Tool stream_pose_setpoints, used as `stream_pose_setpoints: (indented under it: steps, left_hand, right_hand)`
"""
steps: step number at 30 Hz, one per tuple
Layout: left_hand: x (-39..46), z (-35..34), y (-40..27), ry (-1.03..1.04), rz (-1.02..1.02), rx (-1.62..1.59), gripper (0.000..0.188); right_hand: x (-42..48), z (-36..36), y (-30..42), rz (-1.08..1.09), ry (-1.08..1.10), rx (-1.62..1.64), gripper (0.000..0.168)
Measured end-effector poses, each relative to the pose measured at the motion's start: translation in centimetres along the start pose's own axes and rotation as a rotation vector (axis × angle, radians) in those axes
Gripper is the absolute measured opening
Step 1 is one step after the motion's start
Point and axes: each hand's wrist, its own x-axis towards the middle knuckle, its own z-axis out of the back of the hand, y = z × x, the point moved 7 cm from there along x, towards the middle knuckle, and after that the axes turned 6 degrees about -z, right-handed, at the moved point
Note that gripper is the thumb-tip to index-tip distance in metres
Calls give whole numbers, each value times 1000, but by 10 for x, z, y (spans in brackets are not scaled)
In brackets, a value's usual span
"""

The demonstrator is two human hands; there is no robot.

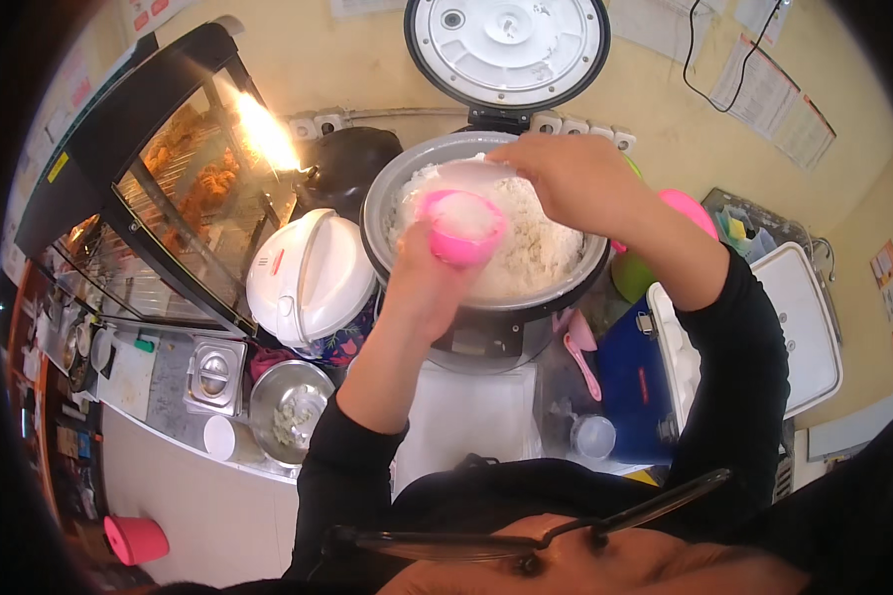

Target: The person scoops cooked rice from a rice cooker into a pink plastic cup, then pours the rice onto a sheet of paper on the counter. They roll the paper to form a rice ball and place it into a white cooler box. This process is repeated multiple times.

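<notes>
A large rice cooker (484, 349) stands before me, its round lid (507, 44) raised, with white rice (551, 242) in the pot. Over the rice, my left hand (435, 286) grips a pink bowl (465, 230) with whitish contents. My right hand (577, 178) reaches across the pot from the right, its fingers on a pale, blurred flat utensil (476, 172), perhaps a rice paddle, just above the bowl. Steam or blur hides the fine detail there.
Left are a lit glass display case (186, 186) with fried food, a white-lidded container (312, 275), a steel bowl (292, 409) and a white cup (231, 439). Right are a pink scoop (582, 364), a clear plastic cup (594, 436) and a blue cooler box (632, 387). White paper sheets (465, 424) lie in front.
</notes>
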Motion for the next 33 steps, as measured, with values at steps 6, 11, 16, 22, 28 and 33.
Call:
stream_pose_setpoints:
  steps: [6, 11, 16, 22, 28, 33]
  left_hand:
    - [-32, 29, -43, -247, -56, -338, 48]
    - [-57, 63, -69, -295, -175, -283, 50]
    - [-69, 67, -78, -319, -205, -288, 52]
    - [-65, 64, -71, -263, -168, -311, 51]
    - [-45, 58, -58, -282, -136, -251, 51]
    - [-29, 50, -41, -279, -78, -192, 51]
  right_hand:
    - [-16, -72, -47, -124, 226, -163, 39]
    - [-27, -128, -30, -71, 663, -118, 47]
    - [-29, -133, -26, -155, 808, 152, 41]
    - [-44, -154, -29, -156, 828, 416, 37]
    - [-46, -163, -46, -294, 960, 782, 28]
    - [-51, -148, -60, -193, 911, 772, 30]
